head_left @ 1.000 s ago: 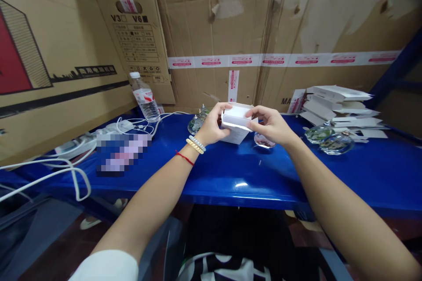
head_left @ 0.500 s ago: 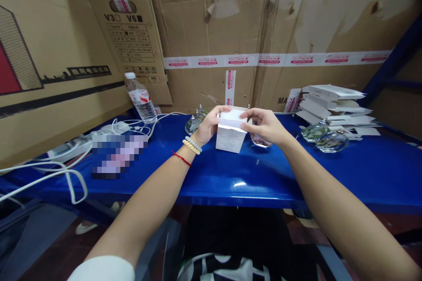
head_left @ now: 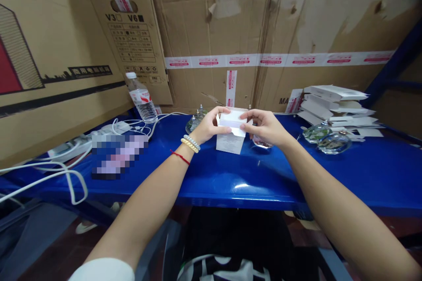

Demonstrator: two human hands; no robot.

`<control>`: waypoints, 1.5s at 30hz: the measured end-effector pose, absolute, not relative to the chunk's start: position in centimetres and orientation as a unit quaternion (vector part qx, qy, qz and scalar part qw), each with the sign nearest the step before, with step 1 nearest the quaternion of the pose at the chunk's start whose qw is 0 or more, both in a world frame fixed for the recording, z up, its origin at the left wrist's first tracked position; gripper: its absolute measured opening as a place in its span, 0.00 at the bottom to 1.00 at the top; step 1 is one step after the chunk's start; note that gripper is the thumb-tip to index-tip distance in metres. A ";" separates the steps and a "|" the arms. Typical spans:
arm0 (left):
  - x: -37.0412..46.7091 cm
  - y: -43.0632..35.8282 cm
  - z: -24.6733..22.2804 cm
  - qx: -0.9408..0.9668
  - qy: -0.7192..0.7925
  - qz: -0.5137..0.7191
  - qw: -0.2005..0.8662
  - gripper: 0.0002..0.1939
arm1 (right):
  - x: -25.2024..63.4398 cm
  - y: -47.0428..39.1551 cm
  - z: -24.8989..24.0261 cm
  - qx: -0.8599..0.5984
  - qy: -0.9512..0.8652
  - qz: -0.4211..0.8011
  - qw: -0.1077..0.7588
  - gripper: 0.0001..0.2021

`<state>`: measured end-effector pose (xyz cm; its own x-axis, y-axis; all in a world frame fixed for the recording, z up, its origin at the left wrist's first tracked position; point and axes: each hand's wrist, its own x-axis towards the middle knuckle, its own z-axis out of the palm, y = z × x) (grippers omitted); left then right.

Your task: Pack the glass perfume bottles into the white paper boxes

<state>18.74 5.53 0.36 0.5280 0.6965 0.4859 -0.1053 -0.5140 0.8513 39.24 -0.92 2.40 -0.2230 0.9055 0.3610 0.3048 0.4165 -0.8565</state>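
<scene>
A small white carton (head_left: pixel 230 144) stands on the blue table, its top flaps raised. My left hand (head_left: pixel 211 124) grips the carton's left side, with the thumb across the front flap and fingers at the back flap. On the right side, my right hand (head_left: pixel 263 126) pinches the flaps between thumb and fingers. A glass bottle with a pinkish look (head_left: pixel 262 142) is partly hidden below my right hand. Behind my left hand are clear glass bottles with pointed tops (head_left: pixel 194 122), partly covered. What is inside the carton cannot be seen.
Flattened white cartons (head_left: pixel 336 93) are piled at the right, with two glass bottles (head_left: pixel 333 142) before them on the blue table (head_left: pixel 211 180). At the left are a water bottle (head_left: pixel 143 102), white cables (head_left: pixel 74 175) and a blurred flat object (head_left: pixel 120 156). Cardboard (head_left: pixel 211 22) stands behind.
My left thumb has moved down and right onto the front flap, which now tilts outward over the carton's front. My right hand has hardly moved.
</scene>
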 end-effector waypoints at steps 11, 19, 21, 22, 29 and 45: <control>18.4 5.3 1.2 0.745 0.200 0.473 0.426 0.31 | 44.4 -1.4 4.8 -0.553 -0.710 0.080 0.428 0.22; 18.7 5.1 0.8 0.768 0.185 0.477 0.384 0.33 | 45.0 0.2 4.1 -0.628 -0.760 0.092 0.143 0.22; 18.8 5.2 0.6 0.775 0.187 0.470 0.378 0.33 | 44.9 0.4 3.8 -0.634 -0.753 0.110 0.139 0.24; 18.9 5.2 0.5 0.777 0.189 0.468 0.376 0.33 | 44.9 0.4 3.7 -0.638 -0.748 0.118 0.143 0.25; 18.9 5.4 0.2 0.768 0.201 0.475 0.379 0.33 | 45.6 0.8 3.1 -0.627 -0.745 0.175 0.144 0.25; 18.8 5.9 -0.4 0.748 0.195 0.505 0.384 0.34 | 44.9 0.2 3.9 -0.630 -0.742 0.175 0.147 0.22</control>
